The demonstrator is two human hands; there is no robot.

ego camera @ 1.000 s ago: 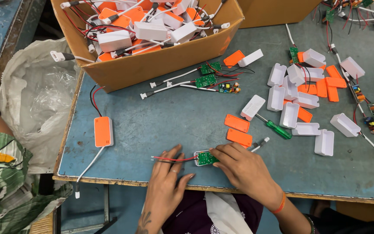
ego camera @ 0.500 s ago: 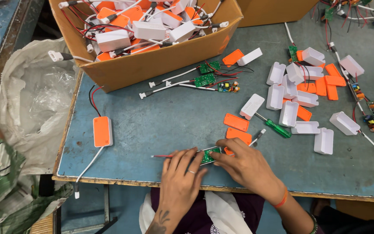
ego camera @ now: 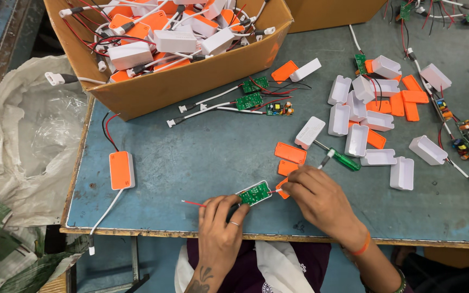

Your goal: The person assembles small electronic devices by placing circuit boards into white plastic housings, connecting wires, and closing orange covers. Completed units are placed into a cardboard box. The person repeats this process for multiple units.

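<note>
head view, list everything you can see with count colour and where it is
circuit board: one, green, in a white case half at the table's near edge, under both hands
orange lid: one, at the right fingertips
loose orange lids: two, just beyond the hands
screwdriver: one, green handle, right of those lids
closed unit: one, orange and white, wired, table left
bare boards: three, green, wired, in front of the box
cardboard box: one, brown, far left, full of wired orange and white units
empty case halves: many, white, mixed with orange lids, right
table: one, blue-grey
plastic sack: one, whitish, left of the table
left hand: on the case
right hand: pinching the lid
</note>
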